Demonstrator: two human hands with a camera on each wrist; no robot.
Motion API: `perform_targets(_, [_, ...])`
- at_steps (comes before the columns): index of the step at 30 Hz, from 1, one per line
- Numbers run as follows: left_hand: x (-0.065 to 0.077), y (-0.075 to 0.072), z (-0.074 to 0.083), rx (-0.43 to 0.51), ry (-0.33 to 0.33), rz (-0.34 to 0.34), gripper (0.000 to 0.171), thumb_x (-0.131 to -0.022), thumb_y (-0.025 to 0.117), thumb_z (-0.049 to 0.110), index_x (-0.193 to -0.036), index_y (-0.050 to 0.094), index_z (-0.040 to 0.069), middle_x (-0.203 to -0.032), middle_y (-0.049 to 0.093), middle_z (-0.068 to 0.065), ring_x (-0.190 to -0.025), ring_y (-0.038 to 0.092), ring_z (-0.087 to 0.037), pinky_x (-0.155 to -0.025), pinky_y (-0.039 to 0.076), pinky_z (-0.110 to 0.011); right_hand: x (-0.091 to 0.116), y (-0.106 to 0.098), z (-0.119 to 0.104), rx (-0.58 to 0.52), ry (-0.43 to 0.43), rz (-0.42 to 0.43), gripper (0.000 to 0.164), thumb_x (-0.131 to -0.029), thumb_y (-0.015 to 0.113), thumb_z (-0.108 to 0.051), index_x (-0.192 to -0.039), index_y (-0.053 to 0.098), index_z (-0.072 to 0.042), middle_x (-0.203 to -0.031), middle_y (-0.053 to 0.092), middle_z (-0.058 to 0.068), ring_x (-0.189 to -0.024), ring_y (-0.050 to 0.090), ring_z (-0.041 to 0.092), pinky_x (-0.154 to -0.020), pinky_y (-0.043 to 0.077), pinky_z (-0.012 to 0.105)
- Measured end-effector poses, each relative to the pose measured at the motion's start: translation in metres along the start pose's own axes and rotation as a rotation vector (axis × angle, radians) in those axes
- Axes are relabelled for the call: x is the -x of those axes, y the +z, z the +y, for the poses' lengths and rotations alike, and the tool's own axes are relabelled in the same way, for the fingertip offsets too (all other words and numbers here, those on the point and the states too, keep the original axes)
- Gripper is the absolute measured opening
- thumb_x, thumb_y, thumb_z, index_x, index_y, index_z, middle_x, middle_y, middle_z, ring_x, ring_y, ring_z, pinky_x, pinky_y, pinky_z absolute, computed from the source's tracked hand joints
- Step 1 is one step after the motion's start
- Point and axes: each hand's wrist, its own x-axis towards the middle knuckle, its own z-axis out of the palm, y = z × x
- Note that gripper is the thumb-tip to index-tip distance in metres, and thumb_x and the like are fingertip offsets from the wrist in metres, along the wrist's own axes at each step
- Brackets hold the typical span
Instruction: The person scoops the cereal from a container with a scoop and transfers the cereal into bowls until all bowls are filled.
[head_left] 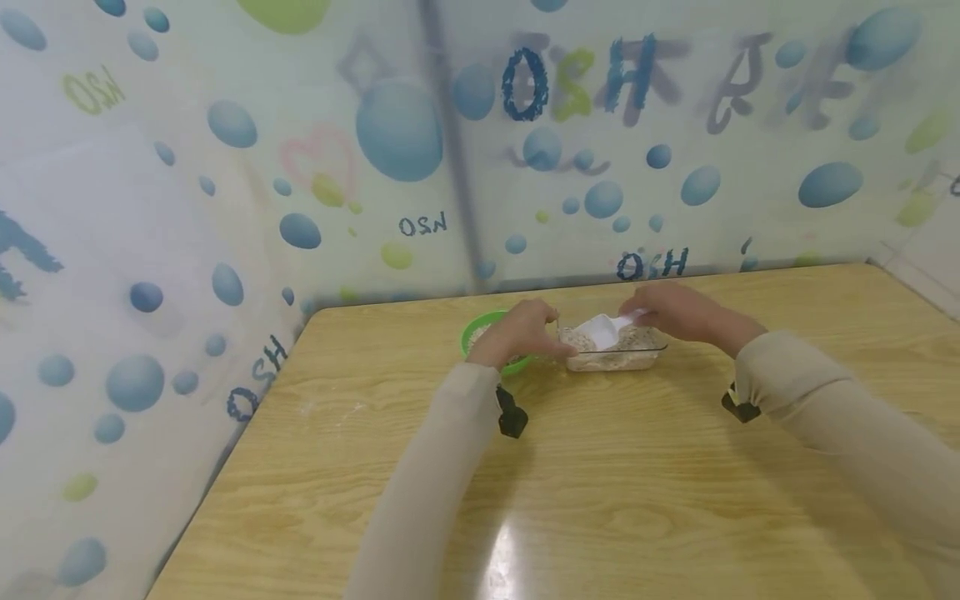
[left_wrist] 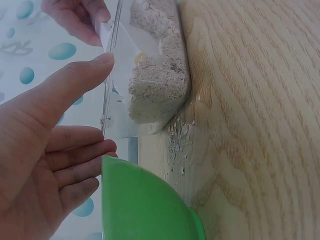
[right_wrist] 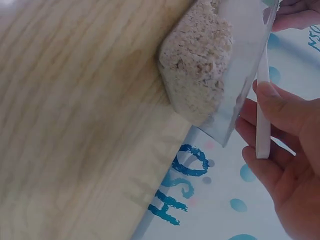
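Observation:
A clear rectangular container (head_left: pixel 611 362) holds pale, oat-like flakes (right_wrist: pixel 197 62). My left hand (head_left: pixel 517 333) grips its left end, the thumb on the rim and the other fingers curved near the corner. In the head view, a white scoop (head_left: pixel 600 332) lies tilted over the flakes, its bowl inside the container. My right hand (right_wrist: pixel 287 135) pinches the scoop's handle (right_wrist: pixel 263 125) between thumb and fingers at the right end. The green bowl (left_wrist: pixel 145 200) stands just left of the container, partly hidden behind my left hand in the head view, with more pale flakes in it.
Spilled flakes (left_wrist: pixel 180 142) lie on the wooden table (head_left: pixel 600 500) between bowl and container. A wall (head_left: pixel 337 125) printed with blue and green dots rises behind the table's back edge and along its left side.

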Motion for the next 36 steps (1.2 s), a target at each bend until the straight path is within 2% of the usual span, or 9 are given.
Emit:
perform_targets(6, [0.002,-0.001,0.000,0.001,0.001,-0.007,0.044,-0.075,0.073,0.041,-0.070,0.044,0.009,-0.066,0.029,0.003,-0.054,0.028,-0.009,-0.048,0.024,-0.023,0.003,0.007,0.001,-0.020,0.025,0.037,0.019,-0.087,0.057,0.002,-0.103,0.066,0.003,-0.100,0.064,0.017,-0.095,0.058,0.035,-0.084,0.046,0.050])
perform_targets(14, [0.003,0.000,-0.001,0.007,0.029,0.008,0.051,-0.076,0.074,0.040,-0.064,0.033,0.012,-0.061,0.026,0.003,-0.053,0.025,-0.009,-0.047,0.023,-0.022,0.005,0.011,-0.003,-0.085,0.142,0.042,0.021,-0.089,0.055,0.001,-0.108,0.063,0.006,-0.105,0.062,0.022,-0.099,0.055,0.039,-0.085,0.044,0.051])
perform_targets(30, [0.004,0.000,-0.001,0.029,0.050,0.000,0.049,-0.078,0.072,0.036,-0.064,0.032,0.012,-0.062,0.026,0.002,-0.053,0.024,-0.009,-0.047,0.023,-0.022,0.012,0.005,-0.004,-0.113,0.185,0.074,0.024,-0.089,0.056,-0.001,-0.110,0.061,0.009,-0.110,0.059,0.027,-0.105,0.052,0.042,-0.088,0.042,0.053])
perform_targets(33, [0.003,0.000,-0.002,0.026,0.051,-0.003,0.047,-0.078,0.072,0.037,-0.066,0.036,0.010,-0.064,0.028,0.001,-0.054,0.025,-0.010,-0.048,0.024,-0.023,0.015,0.004,-0.003,-0.119,0.193,0.075,0.025,-0.090,0.055,-0.002,-0.112,0.060,0.008,-0.112,0.058,0.026,-0.106,0.052,0.042,-0.088,0.042,0.053])
perform_targets(35, [0.003,0.001,-0.003,0.015,0.050,-0.001,0.042,-0.078,0.071,0.039,-0.071,0.045,0.007,-0.068,0.037,0.000,-0.058,0.032,-0.011,-0.051,0.028,-0.023,0.016,0.003,-0.002,-0.125,0.193,0.073,0.025,-0.090,0.054,-0.002,-0.112,0.060,0.009,-0.112,0.058,0.026,-0.105,0.052,0.042,-0.087,0.042,0.053])
perform_targets(36, [0.003,0.001,-0.004,0.007,0.047,0.002,0.040,-0.078,0.071,0.040,-0.078,0.053,0.004,-0.073,0.046,0.000,-0.062,0.039,-0.010,-0.055,0.034,-0.022,0.017,0.003,-0.002,-0.128,0.192,0.073,0.025,-0.090,0.054,-0.002,-0.113,0.059,0.009,-0.113,0.058,0.026,-0.105,0.052,0.042,-0.087,0.042,0.053])
